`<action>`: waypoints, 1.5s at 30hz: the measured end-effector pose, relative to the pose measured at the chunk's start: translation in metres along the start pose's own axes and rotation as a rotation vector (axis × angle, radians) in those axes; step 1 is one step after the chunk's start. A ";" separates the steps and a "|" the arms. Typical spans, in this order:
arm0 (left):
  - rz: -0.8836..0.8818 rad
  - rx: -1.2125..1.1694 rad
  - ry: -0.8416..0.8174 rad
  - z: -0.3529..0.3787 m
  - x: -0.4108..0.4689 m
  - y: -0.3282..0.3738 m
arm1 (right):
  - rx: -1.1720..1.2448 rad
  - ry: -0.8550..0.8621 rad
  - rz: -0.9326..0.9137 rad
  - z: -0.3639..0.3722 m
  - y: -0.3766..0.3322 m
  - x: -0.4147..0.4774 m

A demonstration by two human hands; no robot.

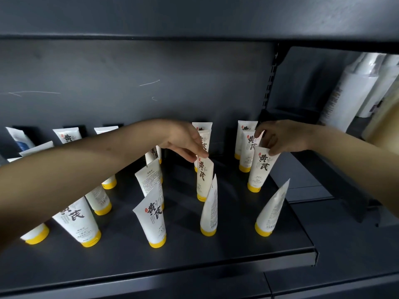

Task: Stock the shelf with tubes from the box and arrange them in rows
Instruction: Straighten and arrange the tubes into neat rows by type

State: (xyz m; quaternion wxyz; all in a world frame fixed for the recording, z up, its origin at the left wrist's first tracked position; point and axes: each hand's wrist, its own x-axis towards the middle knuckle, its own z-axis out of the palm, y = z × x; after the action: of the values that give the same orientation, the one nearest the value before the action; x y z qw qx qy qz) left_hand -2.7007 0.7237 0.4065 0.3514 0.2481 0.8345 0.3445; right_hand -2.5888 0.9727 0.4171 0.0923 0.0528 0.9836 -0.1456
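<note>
white tubes [157,219] stand well apart, front row near shelf [226,251] edge.

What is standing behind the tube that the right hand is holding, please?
Behind that tube stand a second tube and a rear tube; the right hand partly covers them.

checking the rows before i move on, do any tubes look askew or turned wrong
Yes. The front middle tube and front right tube lean edge-on, labels turned aside. The reversed tube left of centre shows its back. The left hand pinches the centre tube; the right hand grips the right-column tube.
</note>
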 end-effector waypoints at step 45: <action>0.321 0.662 0.329 0.020 -0.007 -0.001 | -0.262 0.135 -0.073 0.010 -0.002 -0.004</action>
State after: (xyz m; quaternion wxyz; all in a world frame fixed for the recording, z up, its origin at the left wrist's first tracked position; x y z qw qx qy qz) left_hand -2.6816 0.7270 0.3986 0.0560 0.4168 0.8960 0.1428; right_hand -2.5835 0.9676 0.4085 0.0265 0.0140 0.9994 -0.0154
